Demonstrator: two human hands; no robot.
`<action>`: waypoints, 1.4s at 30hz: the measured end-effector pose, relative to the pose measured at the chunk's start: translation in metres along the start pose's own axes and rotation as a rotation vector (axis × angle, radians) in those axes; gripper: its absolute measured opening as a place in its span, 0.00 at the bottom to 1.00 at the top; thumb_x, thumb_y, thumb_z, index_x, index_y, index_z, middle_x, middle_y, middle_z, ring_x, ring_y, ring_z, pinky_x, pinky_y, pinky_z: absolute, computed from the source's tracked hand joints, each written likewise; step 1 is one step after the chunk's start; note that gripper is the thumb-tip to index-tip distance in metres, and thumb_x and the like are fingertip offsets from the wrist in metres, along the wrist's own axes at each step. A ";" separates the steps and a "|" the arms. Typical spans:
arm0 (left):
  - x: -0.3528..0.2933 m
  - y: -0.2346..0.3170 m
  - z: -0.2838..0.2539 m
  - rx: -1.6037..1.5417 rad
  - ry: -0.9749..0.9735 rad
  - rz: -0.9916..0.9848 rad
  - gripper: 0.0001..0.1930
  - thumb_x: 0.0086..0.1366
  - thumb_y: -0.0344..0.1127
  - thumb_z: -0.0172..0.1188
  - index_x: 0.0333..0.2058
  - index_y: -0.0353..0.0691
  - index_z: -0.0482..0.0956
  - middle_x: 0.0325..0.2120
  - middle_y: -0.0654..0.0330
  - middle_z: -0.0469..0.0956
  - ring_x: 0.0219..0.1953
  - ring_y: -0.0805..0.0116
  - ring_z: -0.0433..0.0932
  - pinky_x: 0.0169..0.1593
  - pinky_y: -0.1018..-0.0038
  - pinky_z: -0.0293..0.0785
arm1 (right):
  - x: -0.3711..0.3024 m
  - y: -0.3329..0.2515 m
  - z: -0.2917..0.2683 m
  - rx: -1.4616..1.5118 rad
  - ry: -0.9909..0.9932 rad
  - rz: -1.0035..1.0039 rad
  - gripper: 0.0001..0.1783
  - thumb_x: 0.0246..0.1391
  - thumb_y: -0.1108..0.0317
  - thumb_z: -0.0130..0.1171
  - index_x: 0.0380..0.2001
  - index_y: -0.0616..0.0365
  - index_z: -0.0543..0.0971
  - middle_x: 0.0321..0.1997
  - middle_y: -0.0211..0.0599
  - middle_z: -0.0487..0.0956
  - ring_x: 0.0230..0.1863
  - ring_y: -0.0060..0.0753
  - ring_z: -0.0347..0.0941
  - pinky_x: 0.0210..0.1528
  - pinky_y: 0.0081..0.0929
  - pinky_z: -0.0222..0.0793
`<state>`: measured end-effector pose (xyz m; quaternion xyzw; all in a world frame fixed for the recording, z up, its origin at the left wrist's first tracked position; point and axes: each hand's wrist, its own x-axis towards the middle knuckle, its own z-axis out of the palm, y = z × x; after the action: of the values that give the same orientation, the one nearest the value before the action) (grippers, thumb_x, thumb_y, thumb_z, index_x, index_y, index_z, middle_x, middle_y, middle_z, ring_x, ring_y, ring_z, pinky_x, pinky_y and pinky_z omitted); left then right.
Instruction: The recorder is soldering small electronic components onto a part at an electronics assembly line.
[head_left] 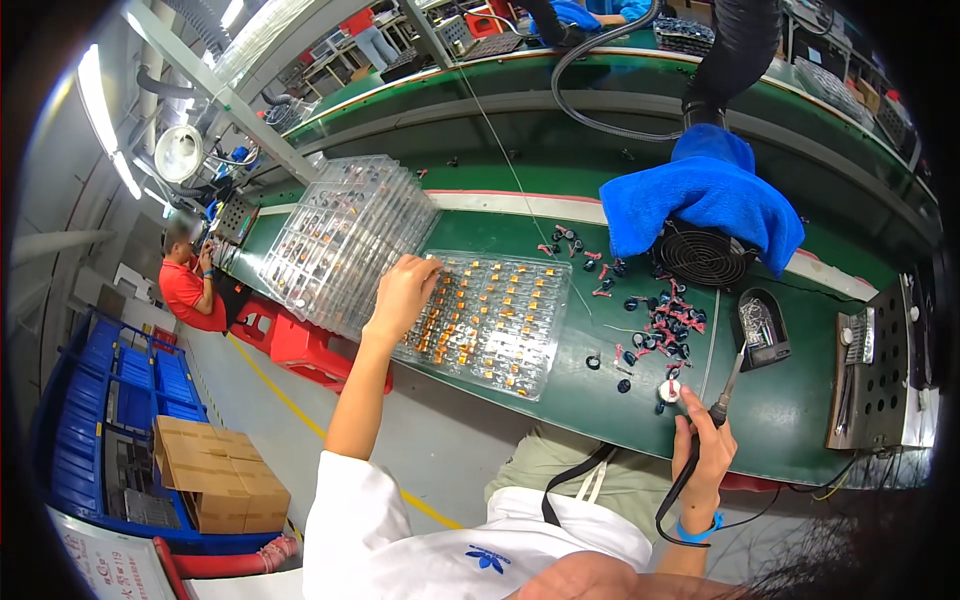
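My left hand (402,297) is at the far left corner of a clear plastic tray (550,345), fingers bent together. Whatever they pinch, if anything, is too small to make out. Rows of small orange-and-silver parts (466,310) fill the tray's pockets. My right hand (708,445) grips a soldering iron (727,395), its tip pointing up and away. The index finger of that hand reaches to a small white round piece (670,391) on the green bench. Beyond it lies a loose heap of small black round parts with pink-red leads (672,325).
A tall stack of clear trays (345,240) stands left of the filled tray. A black fan (703,255) under a blue towel (700,195) sits at the back. To the right are a dark scoop-shaped container (764,330) and a perforated metal box (885,370). A person in red (190,285) sits far left.
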<state>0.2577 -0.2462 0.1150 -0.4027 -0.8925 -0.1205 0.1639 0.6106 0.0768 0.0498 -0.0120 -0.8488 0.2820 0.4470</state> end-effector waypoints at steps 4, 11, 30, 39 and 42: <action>0.003 0.025 -0.004 -0.222 0.178 -0.092 0.12 0.62 0.21 0.64 0.45 0.34 0.82 0.37 0.52 0.84 0.40 0.60 0.85 0.46 0.68 0.80 | 0.002 -0.001 0.000 0.003 0.006 -0.010 0.24 0.54 0.84 0.63 0.54 0.60 0.73 0.50 0.49 0.85 0.36 0.42 0.80 0.32 0.29 0.74; -0.004 0.160 0.021 -1.266 0.016 -0.184 0.13 0.65 0.17 0.61 0.48 0.27 0.78 0.41 0.53 0.82 0.43 0.67 0.83 0.46 0.73 0.81 | 0.003 0.000 -0.007 0.062 0.041 -0.057 0.25 0.61 0.82 0.57 0.61 0.61 0.67 0.46 0.52 0.86 0.30 0.41 0.81 0.34 0.30 0.75; 0.011 0.272 0.067 -1.287 -0.266 0.050 0.18 0.60 0.18 0.65 0.50 0.27 0.79 0.40 0.52 0.86 0.43 0.68 0.84 0.51 0.75 0.78 | -0.035 0.000 -0.031 0.086 0.209 0.148 0.18 0.58 0.59 0.68 0.34 0.67 0.79 0.17 0.33 0.72 0.16 0.32 0.68 0.21 0.26 0.64; 0.011 0.275 0.068 -1.237 -0.331 0.094 0.21 0.59 0.17 0.67 0.52 0.26 0.78 0.41 0.50 0.86 0.44 0.66 0.85 0.52 0.72 0.81 | -0.033 0.003 -0.028 -0.007 0.122 0.055 0.16 0.56 0.60 0.70 0.33 0.64 0.80 0.17 0.33 0.75 0.16 0.32 0.71 0.19 0.26 0.64; 0.010 0.276 0.070 -1.262 -0.317 0.086 0.21 0.58 0.17 0.66 0.52 0.26 0.78 0.41 0.50 0.86 0.44 0.66 0.85 0.52 0.73 0.82 | -0.032 0.003 -0.028 -0.018 0.103 0.041 0.16 0.56 0.60 0.70 0.33 0.64 0.81 0.18 0.33 0.76 0.16 0.33 0.72 0.19 0.26 0.64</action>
<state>0.4469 -0.0367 0.0782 -0.4699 -0.6468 -0.5537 -0.2331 0.6506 0.0839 0.0360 -0.0480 -0.8266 0.2825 0.4843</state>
